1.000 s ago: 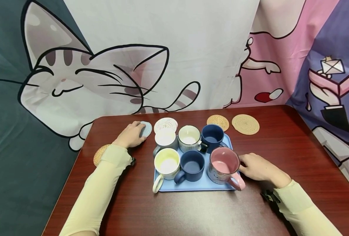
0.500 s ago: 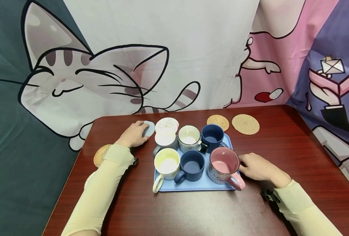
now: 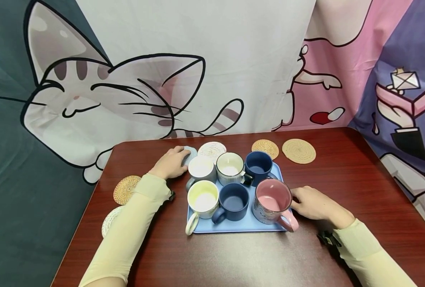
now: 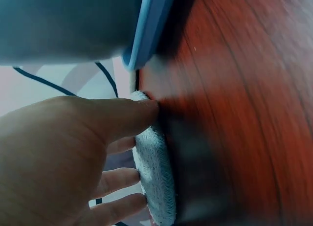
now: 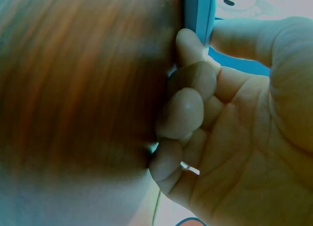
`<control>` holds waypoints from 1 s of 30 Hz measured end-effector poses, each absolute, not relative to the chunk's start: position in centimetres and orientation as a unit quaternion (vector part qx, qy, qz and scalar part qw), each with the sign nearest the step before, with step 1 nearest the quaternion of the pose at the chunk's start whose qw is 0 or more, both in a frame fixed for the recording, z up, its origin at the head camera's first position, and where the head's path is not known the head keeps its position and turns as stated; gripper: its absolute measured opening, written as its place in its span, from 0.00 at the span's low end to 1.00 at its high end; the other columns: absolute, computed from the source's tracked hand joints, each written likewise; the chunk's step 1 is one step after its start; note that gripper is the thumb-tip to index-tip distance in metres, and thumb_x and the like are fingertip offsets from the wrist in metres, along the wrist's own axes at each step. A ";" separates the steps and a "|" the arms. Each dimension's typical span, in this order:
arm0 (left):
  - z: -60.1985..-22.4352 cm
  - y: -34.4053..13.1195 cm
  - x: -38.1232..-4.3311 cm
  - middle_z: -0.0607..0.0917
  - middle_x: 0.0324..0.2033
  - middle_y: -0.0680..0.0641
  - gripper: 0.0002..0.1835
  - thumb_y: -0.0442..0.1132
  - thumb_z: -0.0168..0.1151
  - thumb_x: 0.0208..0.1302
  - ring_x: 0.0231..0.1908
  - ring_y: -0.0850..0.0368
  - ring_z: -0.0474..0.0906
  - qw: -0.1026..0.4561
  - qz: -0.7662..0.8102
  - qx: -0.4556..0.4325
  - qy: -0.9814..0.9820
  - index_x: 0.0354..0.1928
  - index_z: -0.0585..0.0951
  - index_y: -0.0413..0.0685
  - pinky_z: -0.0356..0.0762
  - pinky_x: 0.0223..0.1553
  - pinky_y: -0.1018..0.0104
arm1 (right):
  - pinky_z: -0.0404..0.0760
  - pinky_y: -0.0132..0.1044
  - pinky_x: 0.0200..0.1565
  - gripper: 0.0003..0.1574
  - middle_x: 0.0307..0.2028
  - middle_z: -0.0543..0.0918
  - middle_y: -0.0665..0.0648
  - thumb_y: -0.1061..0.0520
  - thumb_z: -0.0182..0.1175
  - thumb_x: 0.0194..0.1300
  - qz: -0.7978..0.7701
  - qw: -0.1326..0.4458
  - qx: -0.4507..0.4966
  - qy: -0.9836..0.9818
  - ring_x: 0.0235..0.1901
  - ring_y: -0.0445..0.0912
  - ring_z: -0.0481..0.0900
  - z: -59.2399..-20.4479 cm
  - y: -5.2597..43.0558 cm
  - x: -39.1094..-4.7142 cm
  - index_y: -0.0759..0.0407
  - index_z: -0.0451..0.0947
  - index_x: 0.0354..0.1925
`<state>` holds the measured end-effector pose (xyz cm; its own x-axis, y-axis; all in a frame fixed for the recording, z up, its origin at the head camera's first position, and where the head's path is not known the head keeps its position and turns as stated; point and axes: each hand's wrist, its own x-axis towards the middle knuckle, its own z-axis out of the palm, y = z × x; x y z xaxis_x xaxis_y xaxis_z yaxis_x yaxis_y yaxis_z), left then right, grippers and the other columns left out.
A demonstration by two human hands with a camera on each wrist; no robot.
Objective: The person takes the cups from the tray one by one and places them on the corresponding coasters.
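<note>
My left hand (image 3: 169,162) holds a light blue round coaster (image 3: 190,154) by its edge at the back of the table. In the left wrist view, the thumb lies at one end of the coaster (image 4: 154,169) and the fingertips touch its face. A white lacy coaster (image 3: 212,150) lies directly beside it, behind the mugs. My right hand (image 3: 311,202) grips the right rim of a blue tray (image 3: 248,227). The right wrist view shows thumb and curled fingers pinching the tray's edge (image 5: 198,15). Several mugs stand on the tray, among them a pink one (image 3: 272,197).
Two woven straw coasters (image 3: 299,151) lie at the back right. Another straw coaster (image 3: 126,189) and a white coaster (image 3: 111,220) lie at the left, the white one partly hidden by the sleeve. A printed curtain (image 3: 262,67) hangs behind the table.
My left hand has moved right with the light blue coaster, and the white lacy coaster has slid right too. A white coaster has come into sight by the left sleeve. The right hand stays put.
</note>
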<state>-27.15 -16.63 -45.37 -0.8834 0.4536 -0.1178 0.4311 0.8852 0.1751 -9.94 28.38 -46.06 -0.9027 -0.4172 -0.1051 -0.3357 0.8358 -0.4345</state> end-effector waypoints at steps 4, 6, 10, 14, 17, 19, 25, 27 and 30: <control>-45.6 -16.0 -27.3 0.67 0.75 0.36 0.30 0.44 0.62 0.70 0.72 0.34 0.66 0.080 0.072 0.234 0.966 0.73 0.72 0.48 0.67 0.72 0.42 | 0.75 0.36 0.34 0.07 0.23 0.78 0.39 0.54 0.64 0.70 -0.205 0.096 -0.198 0.954 0.27 0.34 0.74 -46.1 28.4 -9.9 0.43 0.82 0.33; -45.7 -15.8 -27.4 0.67 0.75 0.36 0.30 0.44 0.61 0.70 0.72 0.34 0.66 0.082 0.076 0.235 0.965 0.73 0.72 0.48 0.67 0.72 0.42 | 0.76 0.36 0.34 0.07 0.24 0.78 0.39 0.54 0.64 0.70 -0.205 0.096 -0.198 0.954 0.28 0.34 0.75 -46.1 28.4 -9.9 0.43 0.82 0.33; -45.7 -15.4 -27.5 0.67 0.75 0.36 0.31 0.46 0.62 0.71 0.73 0.34 0.66 0.084 0.081 0.240 0.964 0.73 0.72 0.48 0.67 0.72 0.41 | 0.76 0.37 0.34 0.06 0.24 0.78 0.39 0.54 0.64 0.70 -0.204 0.098 -0.198 0.954 0.28 0.35 0.76 -46.0 28.3 -9.9 0.43 0.82 0.33; -45.6 -15.1 -27.6 0.67 0.75 0.36 0.32 0.46 0.64 0.70 0.73 0.34 0.65 0.085 0.082 0.244 0.963 0.74 0.72 0.48 0.67 0.72 0.41 | 0.76 0.37 0.34 0.06 0.24 0.79 0.39 0.54 0.64 0.70 -0.204 0.099 -0.197 0.954 0.28 0.35 0.76 -46.0 28.3 -9.9 0.44 0.83 0.34; -45.7 -15.1 -27.6 0.67 0.75 0.36 0.32 0.46 0.64 0.70 0.73 0.34 0.65 0.085 0.084 0.245 0.962 0.74 0.72 0.49 0.67 0.72 0.41 | 0.75 0.36 0.34 0.06 0.24 0.78 0.39 0.54 0.64 0.70 -0.205 0.100 -0.195 0.954 0.28 0.35 0.75 -45.9 28.3 -9.9 0.44 0.83 0.33; -45.6 -15.0 -27.6 0.66 0.75 0.36 0.32 0.45 0.64 0.70 0.73 0.34 0.65 0.085 0.084 0.244 0.962 0.74 0.72 0.49 0.67 0.72 0.41 | 0.75 0.36 0.34 0.06 0.23 0.77 0.39 0.54 0.64 0.70 -0.206 0.100 -0.194 0.954 0.27 0.35 0.74 -45.9 28.3 -9.8 0.44 0.82 0.33; -45.6 -15.1 -27.5 0.66 0.76 0.37 0.31 0.45 0.64 0.69 0.73 0.34 0.65 0.085 0.083 0.243 0.963 0.74 0.72 0.50 0.67 0.72 0.41 | 0.74 0.36 0.34 0.07 0.23 0.77 0.39 0.54 0.64 0.70 -0.205 0.094 -0.198 0.954 0.27 0.35 0.73 -45.9 28.3 -9.8 0.43 0.82 0.33; -45.6 -15.2 -27.5 0.66 0.76 0.37 0.32 0.44 0.64 0.69 0.74 0.34 0.65 0.086 0.083 0.243 0.963 0.74 0.72 0.50 0.67 0.72 0.41 | 0.75 0.36 0.34 0.07 0.24 0.78 0.39 0.54 0.64 0.70 -0.205 0.093 -0.199 0.954 0.27 0.35 0.74 -45.9 28.3 -9.8 0.43 0.82 0.33; -45.6 -15.3 -27.6 0.66 0.76 0.37 0.32 0.44 0.64 0.69 0.74 0.34 0.64 0.087 0.084 0.242 0.963 0.74 0.72 0.51 0.67 0.72 0.41 | 0.75 0.36 0.34 0.06 0.24 0.78 0.39 0.54 0.64 0.70 -0.205 0.094 -0.200 0.954 0.28 0.35 0.74 -45.9 28.3 -9.9 0.43 0.82 0.33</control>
<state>-27.56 -15.31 -45.60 -0.8676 0.4808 -0.1266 0.4516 0.8687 0.2037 -9.87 28.29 -45.94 -0.9026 -0.4192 -0.0976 -0.3420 0.8362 -0.4287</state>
